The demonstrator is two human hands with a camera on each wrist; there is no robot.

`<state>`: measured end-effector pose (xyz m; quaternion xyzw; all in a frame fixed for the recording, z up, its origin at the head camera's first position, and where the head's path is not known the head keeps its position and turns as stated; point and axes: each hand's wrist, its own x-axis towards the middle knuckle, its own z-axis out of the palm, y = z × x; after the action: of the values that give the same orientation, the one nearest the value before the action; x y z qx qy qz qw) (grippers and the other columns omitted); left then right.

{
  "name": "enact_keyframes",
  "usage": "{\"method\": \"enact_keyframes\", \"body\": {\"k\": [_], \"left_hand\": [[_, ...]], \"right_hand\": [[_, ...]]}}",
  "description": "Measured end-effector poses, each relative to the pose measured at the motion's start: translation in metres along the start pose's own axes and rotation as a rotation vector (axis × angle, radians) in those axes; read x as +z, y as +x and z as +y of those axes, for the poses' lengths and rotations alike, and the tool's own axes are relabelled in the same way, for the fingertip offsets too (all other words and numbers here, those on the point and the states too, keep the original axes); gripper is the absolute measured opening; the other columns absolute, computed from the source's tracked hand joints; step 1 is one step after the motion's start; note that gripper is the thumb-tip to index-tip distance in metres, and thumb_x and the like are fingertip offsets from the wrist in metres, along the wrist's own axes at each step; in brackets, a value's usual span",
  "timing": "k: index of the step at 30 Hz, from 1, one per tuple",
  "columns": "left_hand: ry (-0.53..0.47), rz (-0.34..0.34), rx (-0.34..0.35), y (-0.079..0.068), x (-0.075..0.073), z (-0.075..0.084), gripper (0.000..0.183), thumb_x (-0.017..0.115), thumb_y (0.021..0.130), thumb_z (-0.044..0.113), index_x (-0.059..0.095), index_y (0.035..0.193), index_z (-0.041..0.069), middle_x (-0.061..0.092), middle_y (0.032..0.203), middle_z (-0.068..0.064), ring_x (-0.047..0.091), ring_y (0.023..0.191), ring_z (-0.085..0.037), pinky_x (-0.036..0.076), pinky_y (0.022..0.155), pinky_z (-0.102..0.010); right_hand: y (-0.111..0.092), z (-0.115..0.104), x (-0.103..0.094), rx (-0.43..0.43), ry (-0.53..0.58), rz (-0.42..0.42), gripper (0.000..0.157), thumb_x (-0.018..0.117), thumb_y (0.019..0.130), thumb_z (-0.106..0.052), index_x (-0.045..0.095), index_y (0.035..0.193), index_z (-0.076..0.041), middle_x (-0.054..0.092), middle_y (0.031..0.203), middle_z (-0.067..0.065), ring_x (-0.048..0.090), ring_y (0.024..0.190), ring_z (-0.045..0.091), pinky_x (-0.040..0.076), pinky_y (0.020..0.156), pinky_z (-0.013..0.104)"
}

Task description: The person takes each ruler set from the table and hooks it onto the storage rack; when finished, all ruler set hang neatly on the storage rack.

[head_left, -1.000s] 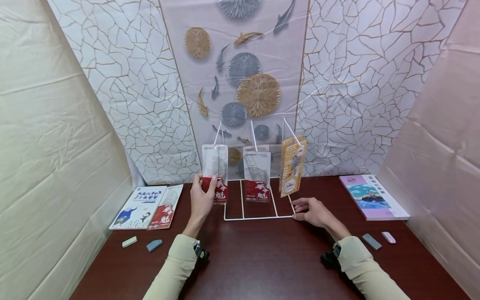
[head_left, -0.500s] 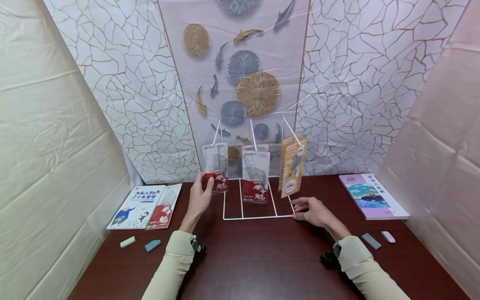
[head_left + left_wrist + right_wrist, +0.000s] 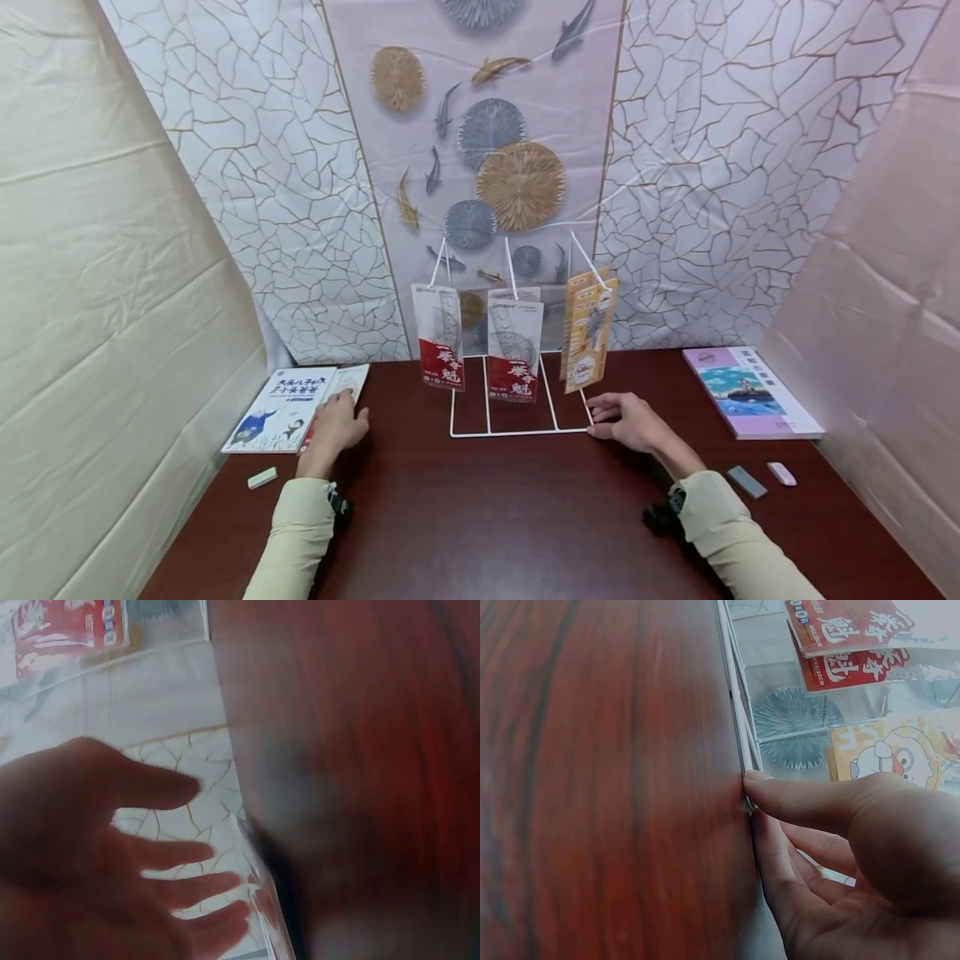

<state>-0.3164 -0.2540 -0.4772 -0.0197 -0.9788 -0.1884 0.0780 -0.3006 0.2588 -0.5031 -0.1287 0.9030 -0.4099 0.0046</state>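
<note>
A white wire display rack (image 3: pixel 525 433) stands on the table, several blister packs hanging from its hooks. One red-and-white pack (image 3: pixel 442 362) hangs at the left, two overlapping red-and-white packs (image 3: pixel 515 375) in the middle, and yellow packs (image 3: pixel 590 337) at the right. My right hand (image 3: pixel 633 423) pinches the rack's front right corner between thumb (image 3: pixel 802 799) and fingers. My left hand (image 3: pixel 337 427) is over a red-and-white pack (image 3: pixel 351 379) lying at the left, partly covering it. In the left wrist view its fingers (image 3: pixel 199 889) are spread with nothing between them; contact cannot be told.
A white booklet (image 3: pixel 277 412) lies left of the flat pack, with a pale green eraser (image 3: pixel 262 477) in front. At the right lie a purple-edged book (image 3: pixel 750 396), a grey-blue eraser (image 3: pixel 747 482) and a white-pink eraser (image 3: pixel 782 473). A patterned cloth wall closes the back.
My left hand has let go of the left hanging pack and moved left and down over the flat pack. The right hand keeps its grip on the rack.
</note>
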Motion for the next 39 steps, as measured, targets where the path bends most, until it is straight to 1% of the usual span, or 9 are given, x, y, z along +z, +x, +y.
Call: {"method": "enact_keyframes", "body": {"k": [4, 9, 13, 18, 21, 29, 33, 37, 39], "left_hand": [[0.043, -0.102, 0.016, -0.003, -0.003, -0.003, 0.052, 0.051, 0.101, 0.019, 0.043, 0.142, -0.012, 0.056, 0.130, -0.036, 0.054, 0.117, -0.056, 0.047, 0.095, -0.061], [-0.010, -0.095, -0.002, -0.005, -0.002, 0.003, 0.043, 0.057, 0.098, 0.012, 0.054, 0.140, 0.000, 0.061, 0.120, -0.025, 0.061, 0.101, -0.046, 0.053, 0.072, -0.052], [0.024, -0.079, -0.015, -0.007, 0.002, 0.003, 0.041, 0.063, 0.094, 0.011, 0.059, 0.133, 0.001, 0.055, 0.128, -0.028, 0.052, 0.114, -0.052, 0.050, 0.084, -0.059], [-0.031, -0.130, -0.101, -0.008, 0.001, 0.000, 0.060, 0.061, 0.096, 0.018, 0.039, 0.147, -0.003, 0.033, 0.141, -0.043, 0.030, 0.128, -0.065, 0.036, 0.100, -0.071], [-0.074, -0.142, -0.116, -0.008, 0.000, 0.000, 0.069, 0.062, 0.094, 0.018, 0.031, 0.152, -0.003, 0.032, 0.142, -0.045, 0.030, 0.126, -0.066, 0.036, 0.100, -0.072], [-0.261, -0.076, -0.163, 0.000, 0.001, -0.001, 0.085, 0.067, 0.081, 0.005, 0.024, 0.154, -0.002, 0.021, 0.144, -0.043, 0.044, 0.115, -0.057, 0.050, 0.086, -0.057], [-0.345, 0.021, -0.155, 0.002, 0.000, 0.001, 0.079, 0.067, 0.078, 0.003, 0.034, 0.149, -0.008, 0.038, 0.140, -0.041, 0.057, 0.101, -0.040, 0.052, 0.077, -0.045], [-0.428, 0.129, -0.135, 0.004, -0.002, 0.004, 0.065, 0.072, 0.084, 0.015, 0.045, 0.138, -0.007, 0.057, 0.128, -0.030, 0.056, 0.115, -0.038, 0.046, 0.100, -0.051], [-0.490, 0.149, -0.146, 0.004, -0.003, 0.006, 0.060, 0.072, 0.089, 0.023, 0.046, 0.136, -0.003, 0.058, 0.126, -0.026, 0.056, 0.114, -0.038, 0.045, 0.099, -0.050]], "right_hand": [[-0.001, 0.001, -0.001, 0.001, 0.003, -0.004, 0.047, 0.080, 0.085, -0.012, 0.064, 0.127, 0.001, 0.074, 0.107, 0.017, 0.070, 0.101, 0.027, 0.051, 0.082, 0.022], [-0.001, 0.000, -0.001, 0.005, 0.007, -0.003, 0.048, 0.080, 0.085, -0.013, 0.064, 0.128, 0.001, 0.074, 0.108, 0.017, 0.070, 0.101, 0.027, 0.051, 0.082, 0.023], [0.000, 0.000, 0.000, 0.010, 0.009, -0.005, 0.048, 0.080, 0.085, -0.013, 0.064, 0.128, 0.002, 0.073, 0.108, 0.016, 0.070, 0.102, 0.027, 0.051, 0.082, 0.023], [0.000, 0.001, 0.000, 0.011, 0.006, -0.007, 0.048, 0.080, 0.085, -0.013, 0.064, 0.128, 0.001, 0.073, 0.109, 0.015, 0.069, 0.103, 0.028, 0.051, 0.083, 0.024], [0.000, 0.001, 0.000, 0.013, 0.008, -0.009, 0.048, 0.080, 0.085, -0.013, 0.064, 0.128, 0.001, 0.073, 0.109, 0.015, 0.069, 0.103, 0.028, 0.052, 0.082, 0.026], [0.000, 0.002, -0.001, 0.024, 0.015, -0.012, 0.048, 0.080, 0.085, -0.014, 0.064, 0.128, 0.001, 0.073, 0.110, 0.016, 0.069, 0.103, 0.027, 0.051, 0.083, 0.027], [0.000, 0.002, -0.001, 0.023, 0.015, -0.009, 0.049, 0.080, 0.085, -0.014, 0.064, 0.128, 0.001, 0.073, 0.110, 0.017, 0.069, 0.103, 0.028, 0.051, 0.083, 0.025], [0.000, 0.002, -0.001, 0.016, 0.013, -0.008, 0.049, 0.081, 0.084, -0.014, 0.064, 0.128, 0.001, 0.073, 0.109, 0.016, 0.069, 0.103, 0.028, 0.051, 0.082, 0.023], [0.000, 0.002, -0.001, 0.014, 0.012, -0.008, 0.049, 0.081, 0.084, -0.014, 0.064, 0.128, 0.001, 0.073, 0.109, 0.016, 0.069, 0.103, 0.028, 0.051, 0.082, 0.024]]}}
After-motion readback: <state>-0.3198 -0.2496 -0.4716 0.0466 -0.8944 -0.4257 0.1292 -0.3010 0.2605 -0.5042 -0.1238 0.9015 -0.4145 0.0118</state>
